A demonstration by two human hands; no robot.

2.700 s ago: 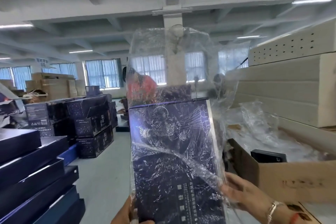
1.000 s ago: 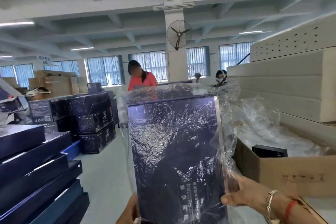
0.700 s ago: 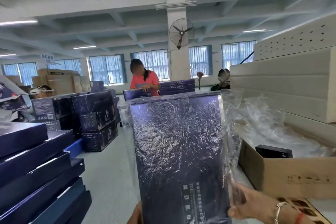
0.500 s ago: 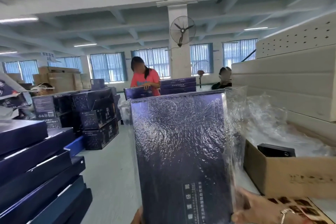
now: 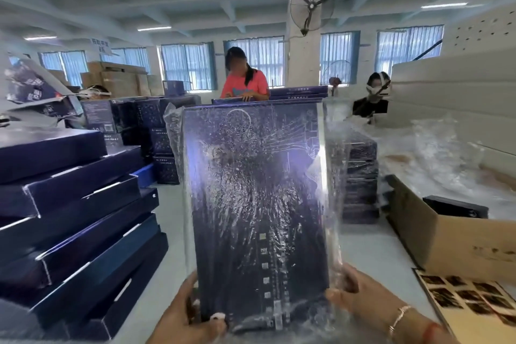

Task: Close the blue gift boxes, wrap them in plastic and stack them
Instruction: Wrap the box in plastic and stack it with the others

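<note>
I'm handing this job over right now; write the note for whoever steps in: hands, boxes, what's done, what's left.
Left hand: grips the bottom left corner of the gift box, thumb on its front.
Right hand: grips the bottom right edge through the plastic bag.
The box is closed, held upright and sits fully inside the bag, with loose plastic at the sides.
Stack of blue boxes is on the left; they look unwrapped. Cardboard carton and loose plastic are on the right.
Left: tidy the bag, stack this box, then wrap the rest.

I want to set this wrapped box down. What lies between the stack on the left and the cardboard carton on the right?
Head view: only the held wrapped box and both hands; behind it, bare pale tabletop.
</note>
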